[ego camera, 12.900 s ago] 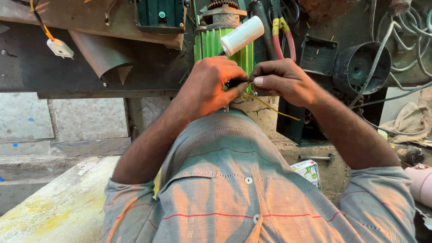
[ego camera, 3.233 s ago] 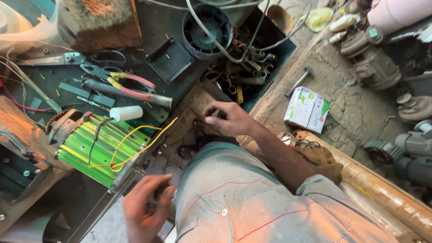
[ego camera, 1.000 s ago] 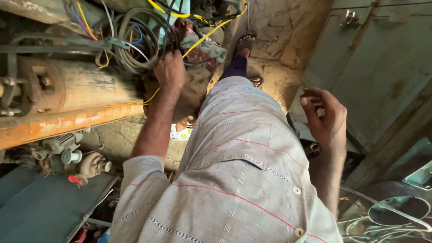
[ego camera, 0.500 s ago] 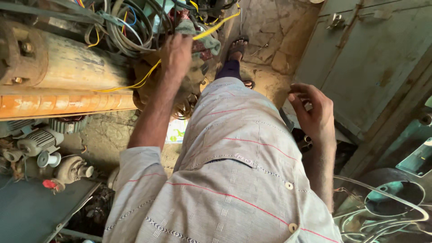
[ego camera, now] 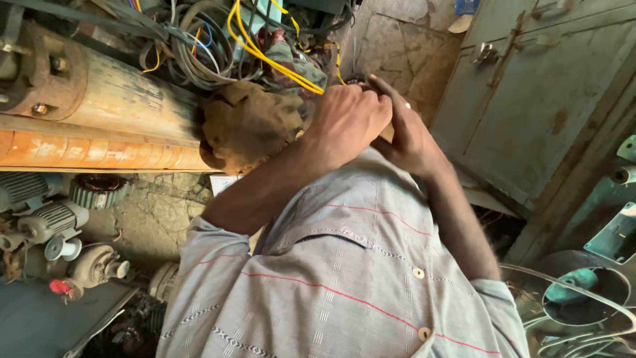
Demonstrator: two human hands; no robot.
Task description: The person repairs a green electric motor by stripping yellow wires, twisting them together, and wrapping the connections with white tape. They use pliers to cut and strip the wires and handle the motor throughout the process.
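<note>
Where hands meet — left hand point(ego camera: 348, 119) | right hand point(ego camera: 407, 132) | yellow wires point(ego camera: 265, 53) just beside

Cracked stone floor point(ego camera: 397, 46), grey-green metal cabinet doors point(ego camera: 530, 99), daylight across both.

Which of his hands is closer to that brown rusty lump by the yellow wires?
Left. The left hand is right beside the brown rusty lump; the right hand sits behind it, farther away.

Your single head cam looks steeply down over your chest, close on left hand point(ego camera: 348, 119) and right hand point(ego camera: 407, 136), cluttered floor beyond
</note>
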